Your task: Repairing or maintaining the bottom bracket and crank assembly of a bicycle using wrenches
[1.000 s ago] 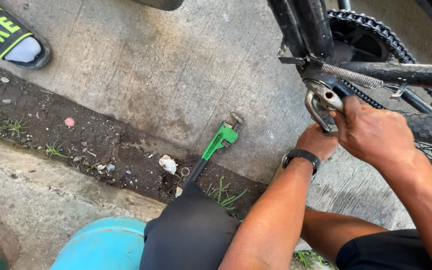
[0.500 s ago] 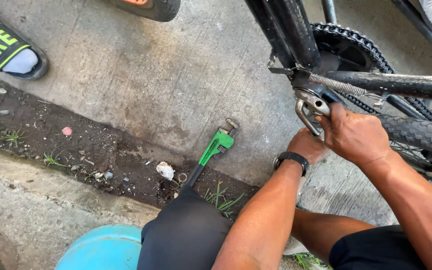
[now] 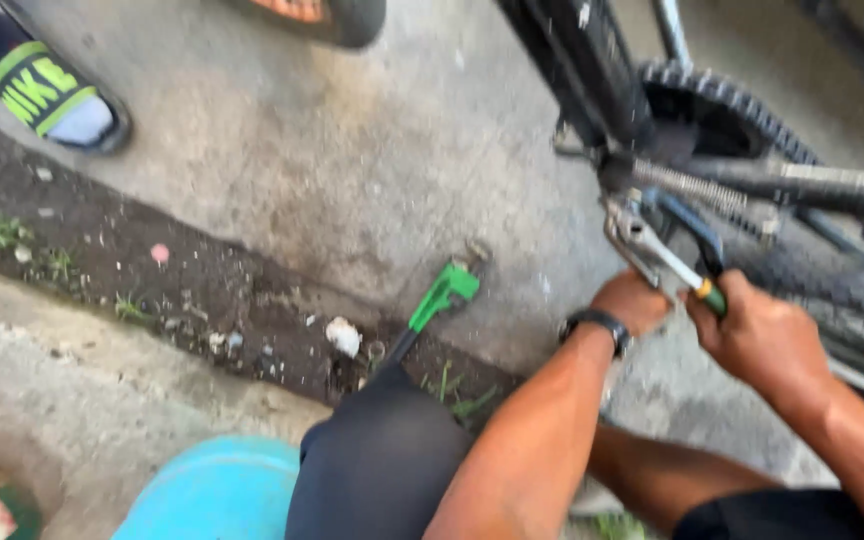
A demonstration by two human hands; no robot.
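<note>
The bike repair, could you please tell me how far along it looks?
Done: nothing visibly finished. In hand: the right hand grips pliers clamped at the bike frame's lower joint by the rear tyre, and the left hand steadies beside them. Left: the part seems still attached, and the green wrench lies unused on the concrete.

It looked like an outdoor spot used for roadside bicycle repair, perhaps a yard or street edge, though the view was blurred. The ground was rough concrete point(image 3: 352, 170) beside a strip of dirt point(image 3: 152, 290) with sparse grass. A bicycle point(image 3: 752, 180) stood there, and a green wrench point(image 3: 437, 300) lay on the ground.
</note>
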